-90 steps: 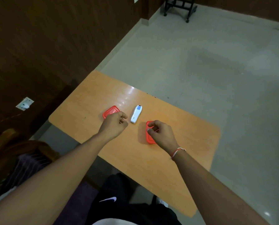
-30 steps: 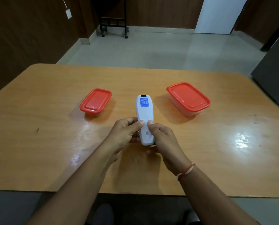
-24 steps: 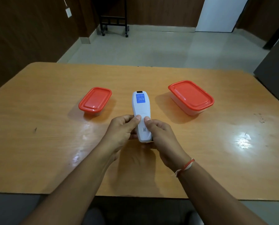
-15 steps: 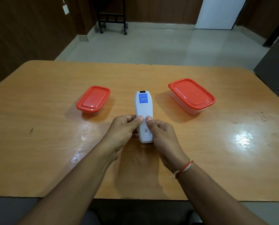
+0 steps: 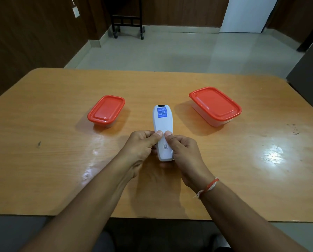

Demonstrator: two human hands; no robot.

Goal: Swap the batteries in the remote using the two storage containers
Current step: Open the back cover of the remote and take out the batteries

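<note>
The wooden surface [image 5: 61,160] fills most of the view, glossy with light glare on its right side. On it, to the right of centre, stands the larger storage container [image 5: 215,106] with its red lid on; left of centre stands the smaller storage container [image 5: 106,110], also with a red lid on. Between them, near the front, the white remote [image 5: 162,122] is held back side up, a blue label near its far end. The left hand [image 5: 141,148] and right hand [image 5: 184,151] each grip its near half, fingers curled around the sides and both thumbs pressed side by side on the back. Whether the remote touches the surface is unclear. A red-and-white thread band [image 5: 208,187] circles the right wrist.
</note>
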